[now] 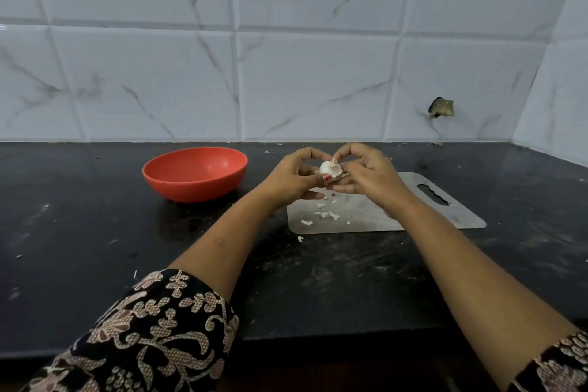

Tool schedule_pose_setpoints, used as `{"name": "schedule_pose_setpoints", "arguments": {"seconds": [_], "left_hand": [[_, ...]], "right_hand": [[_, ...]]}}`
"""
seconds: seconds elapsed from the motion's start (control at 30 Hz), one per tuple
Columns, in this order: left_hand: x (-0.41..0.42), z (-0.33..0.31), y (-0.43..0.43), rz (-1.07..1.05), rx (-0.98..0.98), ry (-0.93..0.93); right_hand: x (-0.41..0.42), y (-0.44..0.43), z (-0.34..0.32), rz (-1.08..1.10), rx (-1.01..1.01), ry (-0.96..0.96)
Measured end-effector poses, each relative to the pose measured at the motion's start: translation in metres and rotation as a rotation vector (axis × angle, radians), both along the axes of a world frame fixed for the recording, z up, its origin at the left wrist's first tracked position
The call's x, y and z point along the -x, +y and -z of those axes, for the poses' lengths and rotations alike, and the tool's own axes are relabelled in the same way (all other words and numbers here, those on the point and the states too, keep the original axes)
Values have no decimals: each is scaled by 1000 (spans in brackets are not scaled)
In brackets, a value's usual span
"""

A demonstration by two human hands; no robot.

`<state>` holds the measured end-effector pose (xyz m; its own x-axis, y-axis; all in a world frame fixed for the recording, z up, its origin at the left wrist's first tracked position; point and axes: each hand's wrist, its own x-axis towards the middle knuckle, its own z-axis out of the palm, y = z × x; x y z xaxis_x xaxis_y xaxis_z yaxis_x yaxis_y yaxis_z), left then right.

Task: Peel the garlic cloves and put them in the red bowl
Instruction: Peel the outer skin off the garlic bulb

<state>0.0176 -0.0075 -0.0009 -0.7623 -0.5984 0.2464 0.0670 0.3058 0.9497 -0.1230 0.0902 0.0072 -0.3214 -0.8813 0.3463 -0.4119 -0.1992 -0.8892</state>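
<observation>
Both hands pinched the garlic [330,168] above the board [375,213]: left hand [296,180] underneath, right hand [366,173] at its top. The bowl [194,173] lay left, nearer the left hand.

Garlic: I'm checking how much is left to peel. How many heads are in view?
1. The garlic is held by the left hand and right hand above the board. No other shows, though cloves may hide behind the hands.
</observation>
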Motion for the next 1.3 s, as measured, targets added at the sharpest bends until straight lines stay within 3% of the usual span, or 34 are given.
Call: {"name": "schedule_pose_setpoints", "arguments": {"seconds": [0.3,0.47,0.63,0.9,1.07,1.3], "left_hand": [[3,3,5,73,-37,44],[2,3,3,52,-68,34],[2,3,5,93,-105,23],[7,7,11,32,50,30],[6,8,8,60,62,-8],[6,7,7,64,100,-40]], "right_hand": [[2,2,1,96,53,145],[1,0,1,64,17,57],[3,1,0,56,23,95],[1,1,2,147,71,233],[-1,2,0,83,20,101],[6,4,2,104,40,219]]}}
